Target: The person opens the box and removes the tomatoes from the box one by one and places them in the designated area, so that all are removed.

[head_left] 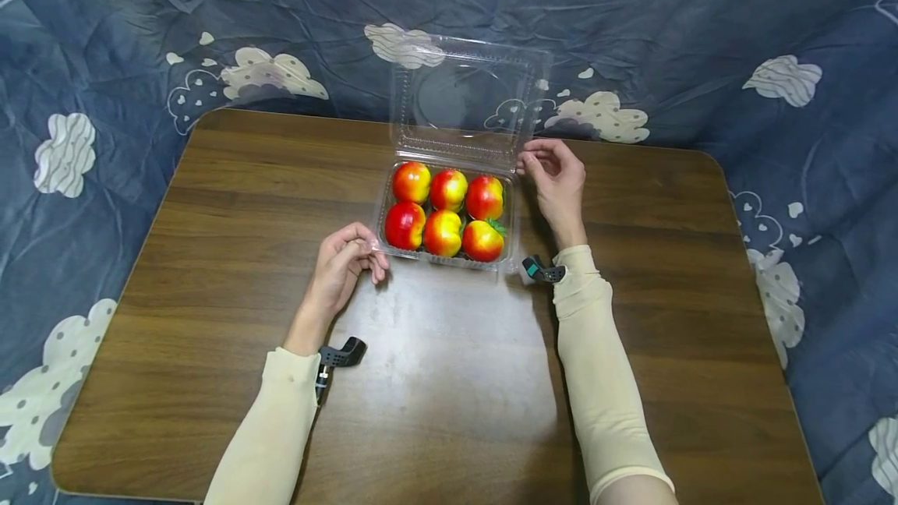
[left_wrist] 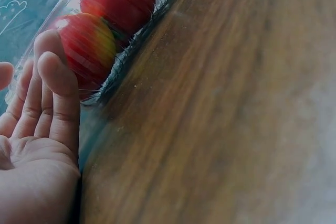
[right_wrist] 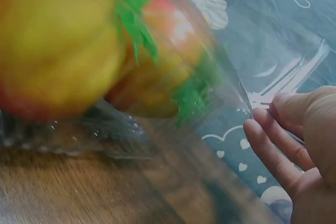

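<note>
A clear plastic clamshell box [head_left: 515, 236] stands on the table with its lid [head_left: 466, 100] raised at the back. Red-and-yellow fruits, apple- or peach-like [head_left: 442, 232], fill it in two rows; green leaves [right_wrist: 191, 100] show on some. At the box's front left corner, my left hand [head_left: 344, 267] pinches the rim between thumb and forefinger, its other fingers [left_wrist: 58, 77] beside the wall. My right hand [head_left: 561, 178] pinches the clear plastic at the right side, low on the lid near the hinge. Where exactly the left fingertips meet the rim is hidden in the left wrist view.
The brown wooden table [head_left: 666, 318] has rounded corners. Behind it and at both sides hangs a blue cloth [head_left: 631, 14] with white clouds. The raised lid stands against this cloth in view. A small dark camera mount [head_left: 344, 351] sits at the left wrist, another [head_left: 543, 270] at the right.
</note>
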A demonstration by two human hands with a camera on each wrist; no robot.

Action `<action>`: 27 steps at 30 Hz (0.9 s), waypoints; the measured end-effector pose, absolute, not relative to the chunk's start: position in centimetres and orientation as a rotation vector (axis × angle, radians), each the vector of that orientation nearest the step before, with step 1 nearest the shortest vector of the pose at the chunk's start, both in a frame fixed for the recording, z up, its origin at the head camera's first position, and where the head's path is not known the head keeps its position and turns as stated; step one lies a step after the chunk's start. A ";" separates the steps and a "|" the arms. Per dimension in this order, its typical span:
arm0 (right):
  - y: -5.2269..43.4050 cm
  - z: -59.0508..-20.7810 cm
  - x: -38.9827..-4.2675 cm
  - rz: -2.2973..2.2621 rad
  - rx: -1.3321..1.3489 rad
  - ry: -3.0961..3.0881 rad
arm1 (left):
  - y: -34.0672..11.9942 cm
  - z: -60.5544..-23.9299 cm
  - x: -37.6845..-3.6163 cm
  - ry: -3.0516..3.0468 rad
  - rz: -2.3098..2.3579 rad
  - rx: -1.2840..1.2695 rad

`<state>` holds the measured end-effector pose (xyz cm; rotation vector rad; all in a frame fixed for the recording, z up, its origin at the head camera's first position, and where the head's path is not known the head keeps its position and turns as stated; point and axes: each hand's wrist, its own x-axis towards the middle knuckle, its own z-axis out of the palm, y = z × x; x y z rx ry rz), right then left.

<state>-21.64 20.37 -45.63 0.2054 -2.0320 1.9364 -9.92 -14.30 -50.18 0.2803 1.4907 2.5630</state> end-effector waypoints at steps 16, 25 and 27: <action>21.1 -46.6 -21.9 2.085 0.147 -2.084 | -14.2 -50.6 -9.3 1.560 2.529 0.355; 21.5 -48.2 -22.7 2.110 0.047 -2.114 | -14.3 -50.3 -9.1 1.589 2.501 0.380; 21.6 -48.9 -23.1 2.150 0.040 -2.096 | -14.3 -50.2 -9.1 1.594 2.497 0.385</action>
